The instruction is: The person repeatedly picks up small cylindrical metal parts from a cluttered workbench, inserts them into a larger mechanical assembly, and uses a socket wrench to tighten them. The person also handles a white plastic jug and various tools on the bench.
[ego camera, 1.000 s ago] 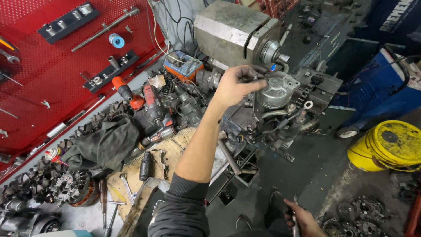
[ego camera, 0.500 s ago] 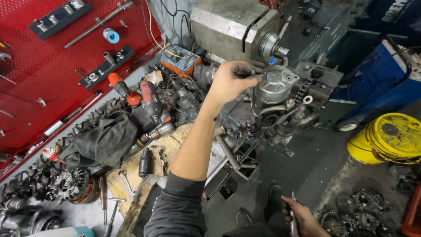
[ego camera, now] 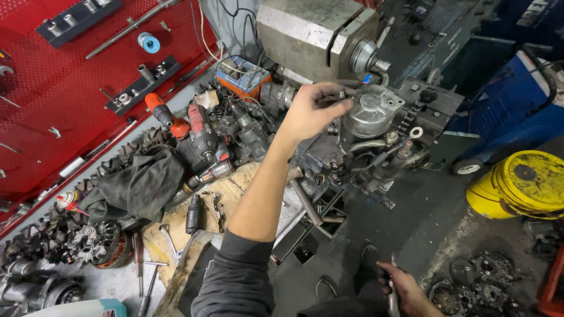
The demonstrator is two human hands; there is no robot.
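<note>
Much clutter: red pegboard (ego camera: 70,105) w/ tools, crowded workbench (ego camera: 194,235).

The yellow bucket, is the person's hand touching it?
No, the yellow bucket sits alone on the floor, while the left hand reaches the metal engine part.

We see a red pegboard (ego camera: 53,117); a yellow bucket (ego camera: 523,185); a blue cart (ego camera: 511,111); a grey metal pump (ego camera: 370,114); a black rag (ego camera: 138,188).
</note>
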